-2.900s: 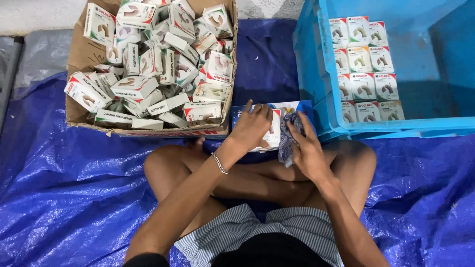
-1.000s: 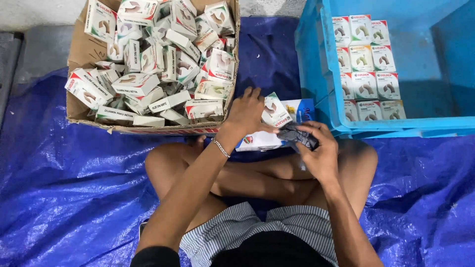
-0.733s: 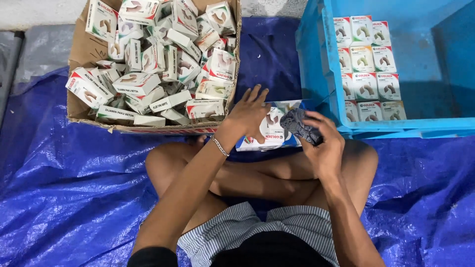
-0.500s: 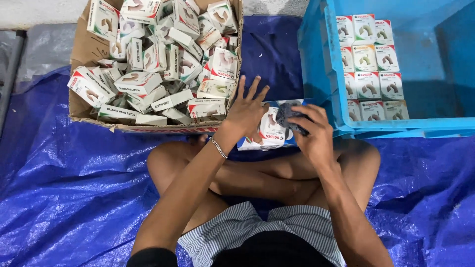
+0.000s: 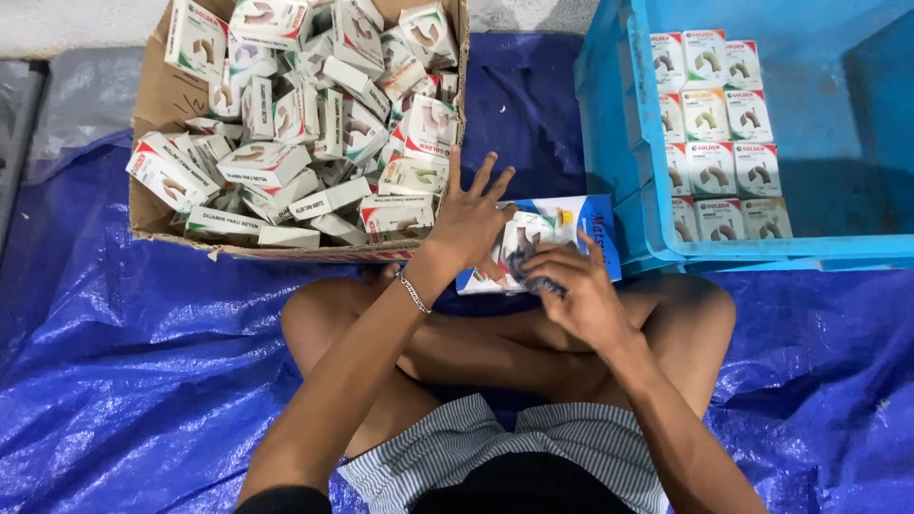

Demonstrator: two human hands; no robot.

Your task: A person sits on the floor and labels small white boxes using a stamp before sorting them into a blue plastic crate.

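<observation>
My left hand (image 5: 471, 214) lies with its fingers spread on a small white box (image 5: 526, 234) and pins it against a flat blue and white package (image 5: 598, 227) in front of my crossed legs. My right hand (image 5: 583, 297) is closed around a dark cloth (image 5: 546, 284) and presses it on the near side of that small box. A metal bracelet (image 5: 415, 295) sits on my left wrist.
A cardboard carton (image 5: 152, 205) at the upper left is heaped with several loose small white boxes. A blue plastic crate (image 5: 619, 143) at the right holds the same boxes in neat rows. A blue tarpaulin (image 5: 124, 381) covers the floor.
My left hand has set the small box down on the flat package and spread its fingers over it. My right hand with the cloth has moved onto the box.
</observation>
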